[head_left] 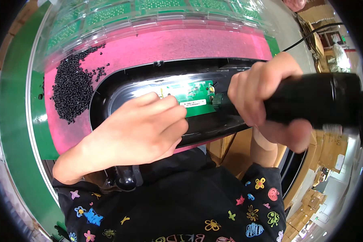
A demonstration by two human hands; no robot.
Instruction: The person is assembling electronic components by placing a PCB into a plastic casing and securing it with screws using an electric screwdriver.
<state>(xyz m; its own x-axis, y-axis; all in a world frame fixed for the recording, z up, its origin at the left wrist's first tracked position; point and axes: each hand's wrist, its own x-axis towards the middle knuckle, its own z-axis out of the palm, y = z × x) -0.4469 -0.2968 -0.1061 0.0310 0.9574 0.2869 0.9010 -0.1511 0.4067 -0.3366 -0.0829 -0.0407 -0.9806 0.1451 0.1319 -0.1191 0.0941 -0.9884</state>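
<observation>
A green circuit board (198, 109) lies inside a long, black plastic housing (121, 76) with a rounded left end. My left hand (143, 127) is over the board's left part, fingers curled in. Whatever its fingertips hold or press is hidden beneath them. My right hand (266, 90) is closed around a thick black power screwdriver (310, 99), held nearly level above the housing's right end. The screwdriver's narrow end points left, toward the board's right edge. Its bit cannot be made out clearly.
Small black parts, probably screws, form a heap (72, 84) on the pink mat (157, 44). Clear plastic trays (149, 18) of green boards stand behind. A rounded black object (126, 179) is by my left forearm. Cardboard boxes (308, 203) stand at right.
</observation>
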